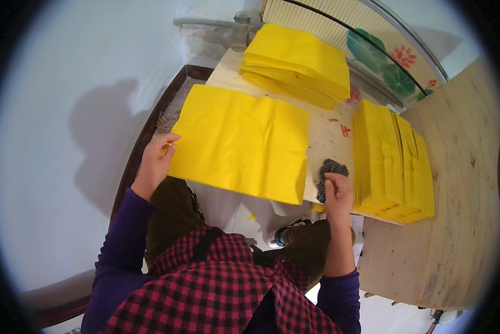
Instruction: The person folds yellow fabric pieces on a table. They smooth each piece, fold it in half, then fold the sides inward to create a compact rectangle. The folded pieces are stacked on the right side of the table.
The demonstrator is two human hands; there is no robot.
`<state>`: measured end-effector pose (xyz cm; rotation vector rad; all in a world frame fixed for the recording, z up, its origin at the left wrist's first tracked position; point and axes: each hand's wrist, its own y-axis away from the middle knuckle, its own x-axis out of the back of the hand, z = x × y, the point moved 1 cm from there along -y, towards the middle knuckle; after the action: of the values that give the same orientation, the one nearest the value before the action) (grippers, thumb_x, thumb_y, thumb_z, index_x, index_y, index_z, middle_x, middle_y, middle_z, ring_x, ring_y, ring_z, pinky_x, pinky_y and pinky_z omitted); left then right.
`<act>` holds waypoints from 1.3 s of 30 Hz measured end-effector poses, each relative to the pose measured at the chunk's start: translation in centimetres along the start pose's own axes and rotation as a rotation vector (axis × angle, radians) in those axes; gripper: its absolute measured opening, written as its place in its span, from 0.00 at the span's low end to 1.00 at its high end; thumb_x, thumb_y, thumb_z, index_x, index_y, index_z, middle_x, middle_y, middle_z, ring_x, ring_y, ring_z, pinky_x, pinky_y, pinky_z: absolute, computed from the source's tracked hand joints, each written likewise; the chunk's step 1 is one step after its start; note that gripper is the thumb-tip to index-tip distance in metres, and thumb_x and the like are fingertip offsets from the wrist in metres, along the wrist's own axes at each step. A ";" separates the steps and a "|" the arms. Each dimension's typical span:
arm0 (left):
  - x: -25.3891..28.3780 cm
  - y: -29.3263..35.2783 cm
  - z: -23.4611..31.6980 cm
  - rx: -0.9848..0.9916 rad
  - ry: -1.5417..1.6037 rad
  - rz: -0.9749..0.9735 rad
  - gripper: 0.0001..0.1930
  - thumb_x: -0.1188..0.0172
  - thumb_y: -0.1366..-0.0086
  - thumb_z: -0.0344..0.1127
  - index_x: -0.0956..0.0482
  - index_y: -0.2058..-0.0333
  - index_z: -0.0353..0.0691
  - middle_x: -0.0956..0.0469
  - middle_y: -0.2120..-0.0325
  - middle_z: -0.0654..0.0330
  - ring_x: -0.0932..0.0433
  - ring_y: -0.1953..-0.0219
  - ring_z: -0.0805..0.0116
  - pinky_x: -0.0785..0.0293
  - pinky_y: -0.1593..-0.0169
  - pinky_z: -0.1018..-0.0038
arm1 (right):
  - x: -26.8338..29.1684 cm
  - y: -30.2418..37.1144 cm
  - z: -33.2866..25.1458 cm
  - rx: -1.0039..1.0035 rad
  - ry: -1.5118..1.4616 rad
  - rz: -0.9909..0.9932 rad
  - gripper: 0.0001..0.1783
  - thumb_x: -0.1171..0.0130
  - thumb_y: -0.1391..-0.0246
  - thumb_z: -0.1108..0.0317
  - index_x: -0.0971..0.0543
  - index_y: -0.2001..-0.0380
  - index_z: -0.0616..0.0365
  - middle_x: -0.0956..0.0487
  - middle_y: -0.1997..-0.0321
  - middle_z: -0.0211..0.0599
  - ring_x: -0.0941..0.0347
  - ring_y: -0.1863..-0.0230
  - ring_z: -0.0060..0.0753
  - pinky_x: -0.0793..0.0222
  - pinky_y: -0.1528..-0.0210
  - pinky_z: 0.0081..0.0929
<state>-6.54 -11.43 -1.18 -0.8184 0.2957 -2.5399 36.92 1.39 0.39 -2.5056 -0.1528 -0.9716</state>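
A pale wooden table spreads ahead of the left hand and right hand; a broad board lies off to the right of the right hand. Two yellow stacks sit on the table: the right stack just right of the right hand, the far stack ahead of both hands.

The sheet, yellow and lightly creased, lies between the hands; whether it is one layer or several is unclear. From the left grip it stretches rightward, its long axis running left to right and slanting a little nearer the lap at the right end. The left hand is the nearer, thumb and fingers pinching its left edge. The right hand is apart from it, just past its right edge, fingers curled at the grey cloth; whether they clasp it, I cannot tell.

Smallest are the red marks on the table, ahead of the right hand. No brand or label is readable on the sheet or stacks.
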 end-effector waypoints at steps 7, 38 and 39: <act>1.8 -5.5 -1.5 -0.318 -0.219 -0.333 0.07 0.45 0.38 0.24 0.25 0.61 0.35 0.26 0.60 0.53 0.26 0.57 0.55 0.30 0.52 0.68 | -5.4 -2.7 -5.7 0.130 -0.037 -0.147 0.09 0.47 0.44 0.79 0.23 0.59 0.64 0.24 0.59 0.45 0.26 0.59 0.40 0.31 0.54 0.28; 0.0 -10.9 -2.3 -0.477 -0.369 -0.425 0.08 0.47 0.37 0.28 0.26 0.59 0.37 0.26 0.57 0.51 0.30 0.48 0.50 0.36 0.42 0.60 | -7.2 -8.3 -3.4 -0.049 0.093 -0.235 0.14 0.49 0.38 0.70 0.26 0.52 0.65 0.26 0.52 0.46 0.27 0.50 0.41 0.32 0.47 0.31; 0.2 -10.0 -2.1 -0.480 -0.346 -0.472 0.08 0.47 0.37 0.28 0.26 0.59 0.37 0.26 0.56 0.51 0.30 0.48 0.49 0.37 0.42 0.60 | -7.1 -7.5 -3.6 -0.031 0.034 -0.280 0.14 0.49 0.38 0.71 0.26 0.52 0.65 0.26 0.52 0.46 0.27 0.50 0.41 0.32 0.47 0.31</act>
<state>-11.48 -2.62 0.50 -1.6575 0.6800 -2.7103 27.51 6.91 0.74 -2.5392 -0.4926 -1.1315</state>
